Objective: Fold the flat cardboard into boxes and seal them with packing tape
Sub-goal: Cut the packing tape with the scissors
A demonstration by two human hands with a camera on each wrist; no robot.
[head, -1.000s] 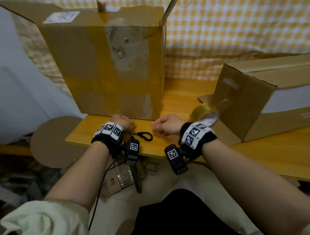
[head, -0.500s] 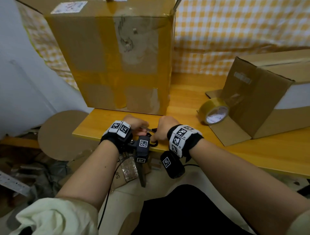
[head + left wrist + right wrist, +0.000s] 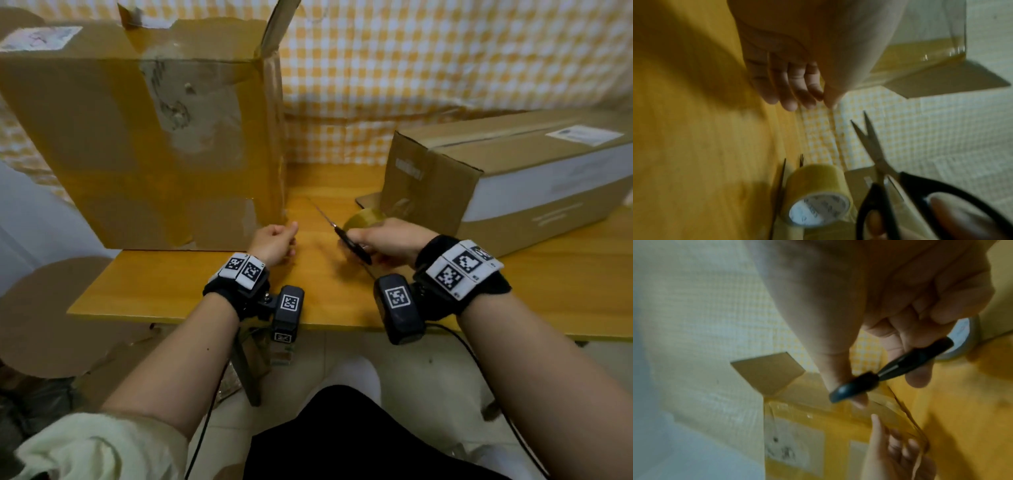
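Taping step in hand, judged from the layout: cutting a pulled length of tape free. Right hand (image 3: 387, 240) curled in a closed grip through the loops of the black-handled steel scissors (image 3: 875, 154), held just above the yellow wooden bench (image 3: 205, 284). Left hand (image 3: 274, 240) beside the lower right corner of the tall upright brown cardboard box (image 3: 137, 137), thumb and fingers pinching a thin strip of clear tape (image 3: 885, 415); far end of the strip hard to trace, likely back to the yellowish roll of packing tape (image 3: 818, 194) standing on its edge on the bench just beyond the right hand.

Scissors' long axis slanting away from the body and to the left, tips toward the gap between the tall box and the roll, blades parted a little at the tips.

Second brown cardboard box (image 3: 513, 178) lying on its side at the right, well apart from the left hand.

Next, probably: bring the parted blades across the strip near the roll, keep the strip taut with the left pinch, close the blades squarely. Risk: slack tape folding onto itself or sticking to a blade.
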